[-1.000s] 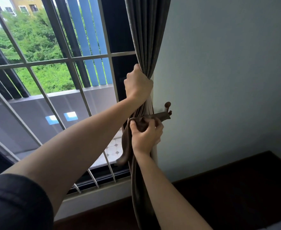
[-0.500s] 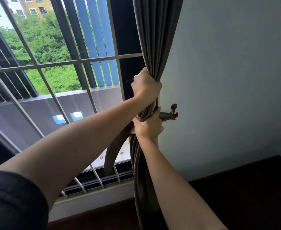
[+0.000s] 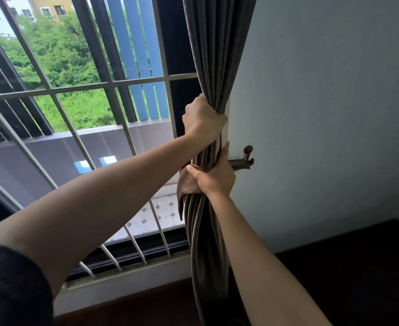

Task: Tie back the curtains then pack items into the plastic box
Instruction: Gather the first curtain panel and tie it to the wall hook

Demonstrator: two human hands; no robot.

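Grey curtain (image 3: 213,67) — bunched beside the wall hook (image 3: 245,158). Left hand (image 3: 203,118) grips the gathered folds; right hand (image 3: 213,177) below holds the brown tieback (image 3: 186,184) (wrapped against the cloth) — barred window (image 3: 76,95) behind.

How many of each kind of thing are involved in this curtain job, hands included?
Hands: 2 (left hand, right hand)
Curtain: 1
Tieback: 1
Wall hook: 1
Total: 5

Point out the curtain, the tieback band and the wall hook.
curtain (image 3: 217,55), head view, upper hanging folds
tieback band (image 3: 185,184), head view, loose end left of the curtain
wall hook (image 3: 248,149), head view, round knob on top
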